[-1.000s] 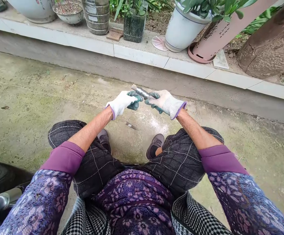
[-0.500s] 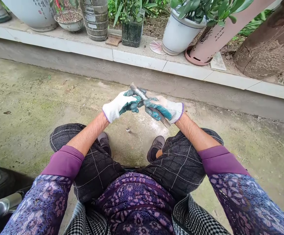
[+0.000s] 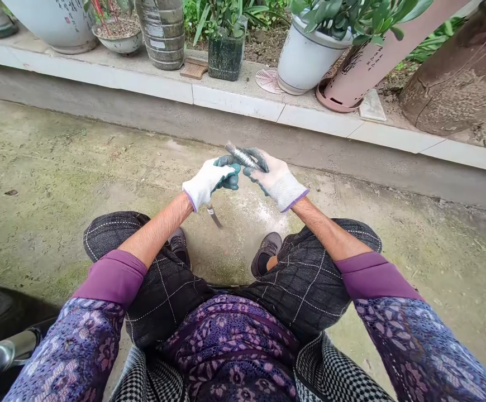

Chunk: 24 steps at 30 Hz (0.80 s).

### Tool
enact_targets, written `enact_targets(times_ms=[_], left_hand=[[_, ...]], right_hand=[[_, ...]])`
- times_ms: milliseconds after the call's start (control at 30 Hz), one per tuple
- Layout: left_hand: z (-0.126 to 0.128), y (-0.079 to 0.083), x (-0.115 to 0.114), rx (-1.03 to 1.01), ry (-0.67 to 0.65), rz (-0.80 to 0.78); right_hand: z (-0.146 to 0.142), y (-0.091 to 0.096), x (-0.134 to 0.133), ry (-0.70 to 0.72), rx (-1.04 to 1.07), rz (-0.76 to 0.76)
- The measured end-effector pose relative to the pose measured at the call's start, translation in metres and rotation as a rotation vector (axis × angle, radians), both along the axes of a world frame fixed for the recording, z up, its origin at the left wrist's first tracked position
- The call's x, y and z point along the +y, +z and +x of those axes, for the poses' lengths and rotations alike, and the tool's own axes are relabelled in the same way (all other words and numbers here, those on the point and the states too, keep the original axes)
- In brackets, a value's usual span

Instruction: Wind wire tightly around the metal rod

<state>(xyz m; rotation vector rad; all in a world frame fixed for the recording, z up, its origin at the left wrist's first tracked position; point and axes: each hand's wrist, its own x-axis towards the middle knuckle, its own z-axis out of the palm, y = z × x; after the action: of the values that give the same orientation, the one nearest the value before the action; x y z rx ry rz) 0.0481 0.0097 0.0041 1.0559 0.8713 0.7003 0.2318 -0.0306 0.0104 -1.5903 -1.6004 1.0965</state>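
Note:
Both my hands wear white knit gloves with teal-coated fingers and meet in front of my knees. My right hand is closed round a short grey threaded metal rod, whose upper end sticks out up and to the left. My left hand is curled into a fist right beside the rod's lower part. A thin dark tool end pokes down out of that fist. What the tool is cannot be made out.
I sit over a stained concrete floor with my shoes below my hands. A tiled ledge ahead carries several plant pots, including a white pot and a dark square one. A tyre and a chrome pipe are at lower left.
My right hand has turned from palm up to knuckles up and has risen slightly with the rod. The thin tool end now points down below my left fist.

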Motion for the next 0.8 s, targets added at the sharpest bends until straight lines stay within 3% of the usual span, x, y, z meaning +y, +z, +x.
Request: enact_targets(times_ms=[133, 333, 467, 667, 800], left_hand=[[-0.005, -0.001, -0.003, 0.058, -0.037, 0.072], [-0.008, -0.003, -0.001, 0.082, -0.067, 0.111], [-0.010, -0.002, 0.002, 0.083, -0.098, 0.144], [-0.011, 0.004, -0.002, 0.116, -0.106, 0.140], [-0.012, 0.005, -0.005, 0.129, -0.123, 0.151]], right_hand=[[-0.004, 0.006, -0.006, -0.143, 0.212, -0.070], [-0.004, 0.015, -0.013, -0.046, 0.533, -0.181], [0.001, 0.014, -0.012, 0.029, 0.607, -0.211], [0.011, 0.012, -0.004, -0.109, 0.636, -0.144], [0.019, 0.015, -0.001, -0.089, 0.645, -0.114]])
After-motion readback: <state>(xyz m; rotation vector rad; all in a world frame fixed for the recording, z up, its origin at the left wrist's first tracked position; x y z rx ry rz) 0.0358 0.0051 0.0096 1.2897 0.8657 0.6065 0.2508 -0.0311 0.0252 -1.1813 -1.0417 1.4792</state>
